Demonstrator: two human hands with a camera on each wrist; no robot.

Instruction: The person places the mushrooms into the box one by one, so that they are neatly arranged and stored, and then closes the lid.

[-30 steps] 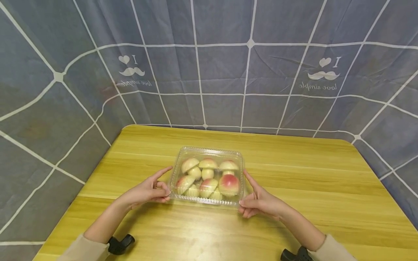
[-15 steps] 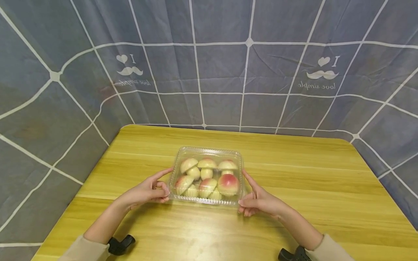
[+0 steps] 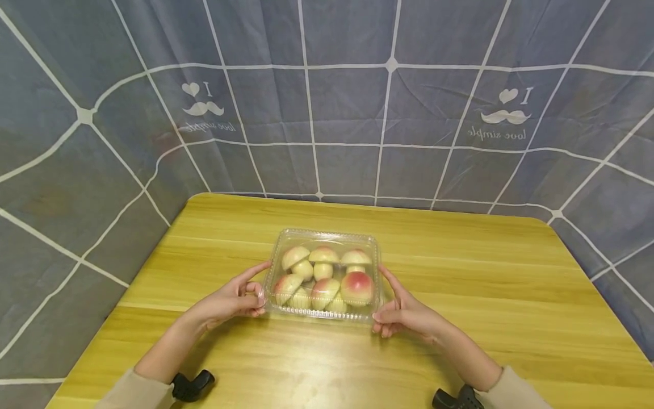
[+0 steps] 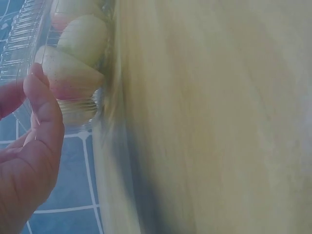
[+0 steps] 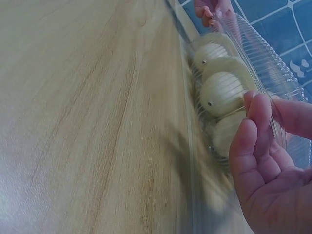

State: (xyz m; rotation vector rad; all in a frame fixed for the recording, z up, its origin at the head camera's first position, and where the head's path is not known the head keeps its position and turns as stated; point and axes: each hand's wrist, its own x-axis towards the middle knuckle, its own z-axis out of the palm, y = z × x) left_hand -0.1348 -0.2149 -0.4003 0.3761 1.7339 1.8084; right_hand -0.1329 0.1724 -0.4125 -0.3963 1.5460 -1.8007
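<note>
A clear plastic clamshell box (image 3: 327, 234) with a ribbed rim is in the middle of the wooden table. Through its lid I see several mushroom-shaped pieces (image 3: 357, 288), pale yellow with pinkish-red caps. My left hand (image 3: 232, 298) pinches the box's near left corner, its index finger stretched along the left side. At the near right corner my right hand (image 3: 409, 312) pinches the rim in the same way, index finger against the right side. Both wrist views show fingers (image 4: 44, 105) curled at the plastic edge. Whether the box's base touches the table I cannot tell.
The wooden table (image 3: 485, 284) has rounded far corners. Grey-blue cloth (image 3: 347, 113) with white grid lines hangs behind it and at both sides. Black wrist devices (image 3: 191, 386) sit by both sleeves, above the table's near part.
</note>
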